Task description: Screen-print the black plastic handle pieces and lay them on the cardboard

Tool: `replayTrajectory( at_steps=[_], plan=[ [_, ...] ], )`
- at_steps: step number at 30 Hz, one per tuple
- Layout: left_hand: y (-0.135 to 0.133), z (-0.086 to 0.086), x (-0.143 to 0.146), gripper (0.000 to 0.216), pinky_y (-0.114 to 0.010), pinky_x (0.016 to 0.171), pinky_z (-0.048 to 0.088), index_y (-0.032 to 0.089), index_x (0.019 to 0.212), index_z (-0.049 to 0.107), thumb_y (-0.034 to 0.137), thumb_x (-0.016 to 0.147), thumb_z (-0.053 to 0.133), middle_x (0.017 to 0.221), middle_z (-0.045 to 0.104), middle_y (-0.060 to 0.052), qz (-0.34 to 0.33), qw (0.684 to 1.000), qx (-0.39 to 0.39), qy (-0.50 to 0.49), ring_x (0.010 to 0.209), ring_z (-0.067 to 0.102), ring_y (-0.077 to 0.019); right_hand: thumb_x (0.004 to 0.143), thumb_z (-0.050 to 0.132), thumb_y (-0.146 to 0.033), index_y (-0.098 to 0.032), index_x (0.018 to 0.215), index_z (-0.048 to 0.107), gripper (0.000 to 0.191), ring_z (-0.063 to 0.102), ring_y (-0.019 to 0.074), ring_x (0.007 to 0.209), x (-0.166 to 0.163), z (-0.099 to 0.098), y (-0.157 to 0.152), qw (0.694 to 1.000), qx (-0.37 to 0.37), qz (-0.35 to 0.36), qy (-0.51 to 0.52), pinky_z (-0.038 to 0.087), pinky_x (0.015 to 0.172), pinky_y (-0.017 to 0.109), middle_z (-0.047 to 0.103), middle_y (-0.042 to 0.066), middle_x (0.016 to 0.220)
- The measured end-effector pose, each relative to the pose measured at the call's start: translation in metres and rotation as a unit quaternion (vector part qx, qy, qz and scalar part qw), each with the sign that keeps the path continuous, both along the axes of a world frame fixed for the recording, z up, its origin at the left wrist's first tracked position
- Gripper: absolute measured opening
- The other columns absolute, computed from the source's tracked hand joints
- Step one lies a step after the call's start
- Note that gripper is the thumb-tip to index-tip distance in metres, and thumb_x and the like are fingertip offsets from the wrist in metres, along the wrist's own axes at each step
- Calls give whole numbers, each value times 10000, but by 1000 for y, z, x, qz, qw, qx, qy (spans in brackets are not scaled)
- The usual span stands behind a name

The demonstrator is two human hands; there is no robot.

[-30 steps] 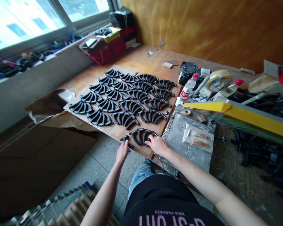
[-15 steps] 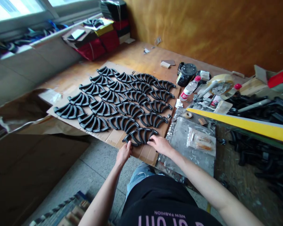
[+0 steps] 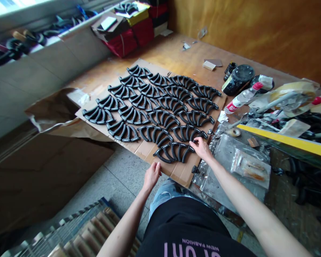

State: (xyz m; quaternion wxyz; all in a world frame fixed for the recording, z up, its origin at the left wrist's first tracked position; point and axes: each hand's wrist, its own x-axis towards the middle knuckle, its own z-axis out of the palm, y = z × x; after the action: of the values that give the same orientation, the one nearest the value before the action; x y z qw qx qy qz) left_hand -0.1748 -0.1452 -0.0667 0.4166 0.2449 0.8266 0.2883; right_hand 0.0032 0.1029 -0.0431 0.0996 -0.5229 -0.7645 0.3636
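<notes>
Groups of curved black pieces (image 3: 160, 134), handle-like and glossy at their ends, lie fanned side by side on a flat cardboard sheet (image 3: 180, 175). My right hand (image 3: 202, 149) reaches over the right end of the nearest group (image 3: 173, 152). Its thumb and fingertips are slightly apart and rest at that end, with nothing visibly held. Just off the front edge of the cardboard is my left hand (image 3: 152, 175), fingers curled in and no object showing in them. It is apart from the black pieces.
Right of the cardboard lie a grey sheet (image 3: 219, 160), a plastic bag (image 3: 253, 171) and a tape roll (image 3: 234, 132). Behind them stand a red-capped bottle (image 3: 242, 98) and a black tub (image 3: 239, 80). A yellow-edged board (image 3: 283, 141) runs along the right. Red bundles (image 3: 123, 43) sit at the back left.
My left hand has come away from the left end of the nearest group. My right hand has moved from its lower side to its upper right end. The view has shifted left.
</notes>
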Motion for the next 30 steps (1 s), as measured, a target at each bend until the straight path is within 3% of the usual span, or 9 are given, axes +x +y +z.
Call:
replayTrajectory(
  at_steps=[4, 9, 16, 20, 25, 30],
  plan=[
    [-1, -2, -1, 443, -269, 638, 444, 247, 781, 525, 614, 932, 327, 630, 664, 9, 6, 1000, 13, -14, 618, 622, -168, 818, 576, -563, -198, 1069, 600, 444, 606, 261, 1091, 16, -8, -7, 991, -70, -86, 75, 436, 989, 425, 675, 107, 1118],
    [-11, -5, 11, 435, -274, 638, 453, 240, 809, 524, 612, 927, 330, 674, 666, 2, 36, 999, 19, -27, 614, 609, -161, 766, 609, -573, -190, 1117, 594, 520, 564, 257, 1167, 24, -14, -15, 957, -93, -213, 176, 411, 1040, 423, 637, 109, 1223],
    [-45, 3, 33, 454, -285, 564, 457, 225, 823, 538, 634, 890, 351, 649, 663, -24, 98, 994, -1, -37, 560, 597, -171, 728, 629, -603, -203, 1260, 507, 677, 533, 252, 1247, 14, -18, -5, 921, -159, -280, 218, 422, 1071, 381, 571, 103, 1341],
    [-67, 13, 24, 501, -283, 520, 451, 220, 817, 541, 687, 850, 364, 628, 648, -27, 151, 988, 5, -19, 540, 594, -174, 677, 665, -598, -206, 1272, 476, 737, 549, 256, 1239, 14, -17, -2, 890, -219, -301, 264, 431, 1076, 397, 576, 108, 1335],
    [-78, 26, -32, 564, -285, 504, 453, 218, 822, 534, 757, 797, 369, 629, 627, -26, 217, 975, 27, 35, 528, 577, -172, 629, 671, -640, -237, 1267, 491, 776, 551, 271, 1255, 16, -12, -3, 883, -251, -306, 252, 452, 1063, 412, 578, 97, 1345],
    [-53, 47, -154, 519, -290, 532, 471, 229, 834, 538, 726, 810, 388, 650, 629, -22, 245, 961, 68, 107, 566, 585, -182, 584, 671, -712, -263, 1239, 520, 808, 374, 289, 1427, 15, -6, -4, 885, -253, -324, 220, 310, 1167, 451, 443, 115, 1509]
  ],
)
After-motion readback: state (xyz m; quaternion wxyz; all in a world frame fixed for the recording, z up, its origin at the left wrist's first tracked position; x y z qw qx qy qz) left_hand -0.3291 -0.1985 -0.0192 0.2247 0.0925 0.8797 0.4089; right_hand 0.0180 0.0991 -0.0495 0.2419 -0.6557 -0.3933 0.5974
